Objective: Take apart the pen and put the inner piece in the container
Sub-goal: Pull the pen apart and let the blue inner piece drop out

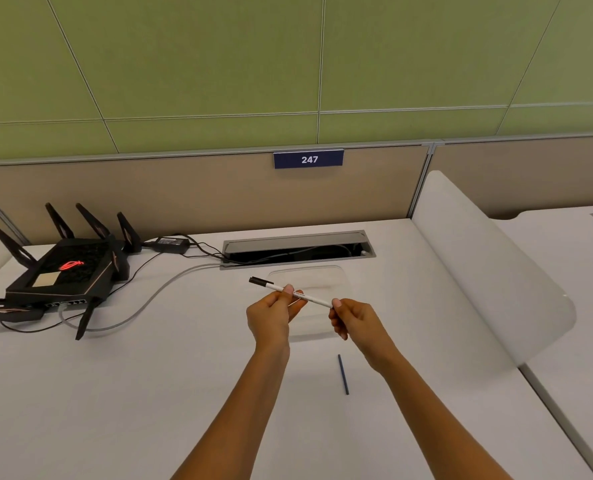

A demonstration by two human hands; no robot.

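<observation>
A slim white pen (310,298) with a black cap at its far left end is held in the air above the desk. My left hand (272,315) pinches the pen near its middle. My right hand (352,320) pinches its right end. Just behind and under the hands lies a clear shallow plastic container (340,282), hard to see against the white desk. A thin dark blue stick (343,374), like a pen refill, lies on the desk near my right forearm.
A black router (63,271) with several antennas sits at the left, its cables (142,308) trailing across the desk to an open cable tray (297,249) at the back. A white divider panel (489,268) bounds the desk on the right.
</observation>
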